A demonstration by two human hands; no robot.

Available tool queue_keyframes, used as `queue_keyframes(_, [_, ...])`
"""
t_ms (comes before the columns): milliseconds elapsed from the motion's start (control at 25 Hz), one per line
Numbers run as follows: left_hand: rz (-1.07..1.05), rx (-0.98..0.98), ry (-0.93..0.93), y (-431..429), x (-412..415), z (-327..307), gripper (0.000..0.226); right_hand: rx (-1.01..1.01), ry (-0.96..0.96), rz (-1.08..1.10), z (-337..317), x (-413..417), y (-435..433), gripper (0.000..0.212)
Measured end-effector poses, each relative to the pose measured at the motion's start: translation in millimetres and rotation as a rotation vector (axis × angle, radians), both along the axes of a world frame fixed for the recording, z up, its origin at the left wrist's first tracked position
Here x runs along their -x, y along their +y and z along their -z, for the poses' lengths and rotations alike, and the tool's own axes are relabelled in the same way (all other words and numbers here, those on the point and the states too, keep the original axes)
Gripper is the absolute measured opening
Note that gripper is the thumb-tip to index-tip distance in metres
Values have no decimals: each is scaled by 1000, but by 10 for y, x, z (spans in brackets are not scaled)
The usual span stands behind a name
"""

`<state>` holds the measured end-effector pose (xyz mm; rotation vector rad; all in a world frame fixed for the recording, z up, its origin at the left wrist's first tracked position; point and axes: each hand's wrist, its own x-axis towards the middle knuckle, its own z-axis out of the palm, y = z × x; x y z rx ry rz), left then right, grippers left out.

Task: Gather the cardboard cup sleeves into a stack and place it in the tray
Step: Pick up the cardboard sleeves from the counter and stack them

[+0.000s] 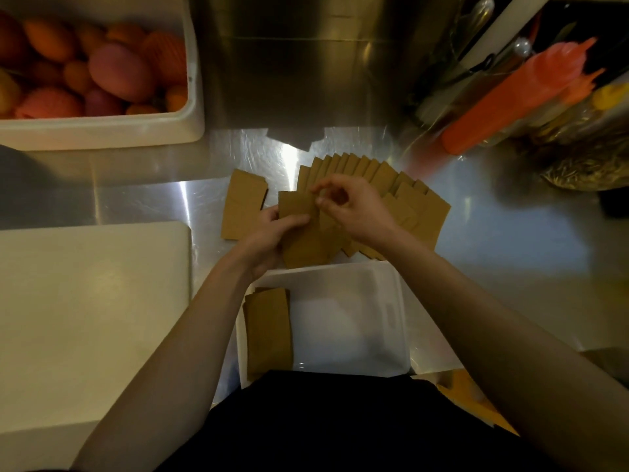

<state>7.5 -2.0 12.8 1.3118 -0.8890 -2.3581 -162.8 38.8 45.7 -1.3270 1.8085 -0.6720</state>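
Fruit bin and board lie left; left hand grips sleeves, right hand pinches one

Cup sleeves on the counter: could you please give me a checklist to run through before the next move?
1. Left hand grips the gathered bundle: ok.
2. Right hand pinches at the fan: ok. Whether it takes one sleeve only: cannot tell.
3. All sleeves gathered: not ok. The fan and a loose pile lie on the counter.
4. Bundle edges squared: cannot tell.
5. Tray has bare room beside its stack: ok.
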Motion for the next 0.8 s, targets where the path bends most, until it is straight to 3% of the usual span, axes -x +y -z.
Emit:
queue_keyframes(200, [39,-122,171,6,-78,-22,20,-14,-92,40,-68,-67,-68,9])
queue_keyframes(440, [-17,-194,171,40,-112,3,27,-105,-133,198,108,-112,191,12])
queue_keyframes(800, [-93,-266,133,102,-183,89,45,-364,-139,114,302,-100,499,15])
